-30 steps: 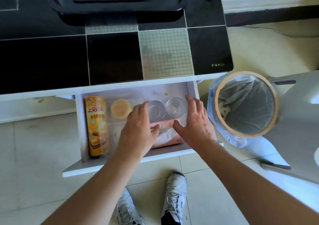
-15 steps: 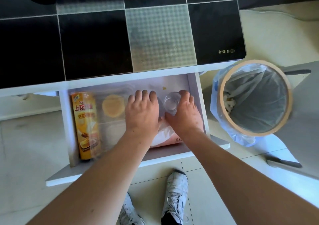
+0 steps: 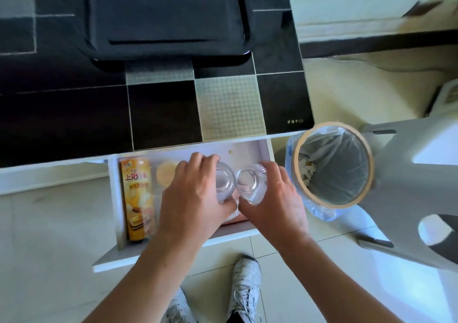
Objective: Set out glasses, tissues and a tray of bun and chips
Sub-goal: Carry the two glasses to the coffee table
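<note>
Each grip is clamped on its own clear, round drinking glass: the left hand (image 3: 195,198) wraps the left glass (image 3: 224,181), the right hand (image 3: 272,198) wraps the right glass (image 3: 250,183). Both glasses sit just above the open white drawer (image 3: 266,150), rims nearly touching between the grips, mouths facing up. The black tiled counter (image 3: 161,114) lies beyond the grips, equally near either hand

Home living room, by the look of it: low black-and-grey checkered glass table (image 3: 161,109) with a pulled-out white drawer (image 3: 178,250) across frame centre. Cream glossy floor tiles (image 3: 49,260) below, bag-lined round waste bin (image 3: 333,164) at right, white plastic stool (image 3: 421,198) at far right.
</note>
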